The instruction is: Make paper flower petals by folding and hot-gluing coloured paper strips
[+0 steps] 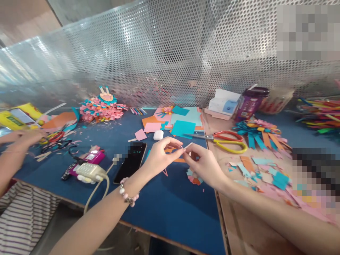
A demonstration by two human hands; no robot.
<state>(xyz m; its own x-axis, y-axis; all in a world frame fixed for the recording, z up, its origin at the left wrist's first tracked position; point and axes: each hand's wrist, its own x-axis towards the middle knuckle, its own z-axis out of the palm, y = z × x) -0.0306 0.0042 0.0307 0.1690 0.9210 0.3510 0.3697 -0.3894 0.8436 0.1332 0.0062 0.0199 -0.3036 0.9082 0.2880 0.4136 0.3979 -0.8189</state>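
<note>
1. Both the left hand [159,157] and the right hand [204,164] pinch a thin pale strip [189,145] at their meeting fingertips, above the blue worktop [180,216]; the fingers partly hide it.
2. Scissors [212,137] lie beyond the right hand, blades reaching the teal paper [183,127].
3. A smartphone [131,163] lies beside the left wrist.

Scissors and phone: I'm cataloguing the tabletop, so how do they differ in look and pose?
The scissors have red and yellow handles; the phone is a dark, flat slab. The scissors lie nearly crosswise, tip pointing left; the phone lies lengthwise, its far end slanting right. Both lie unheld on the table.
</note>
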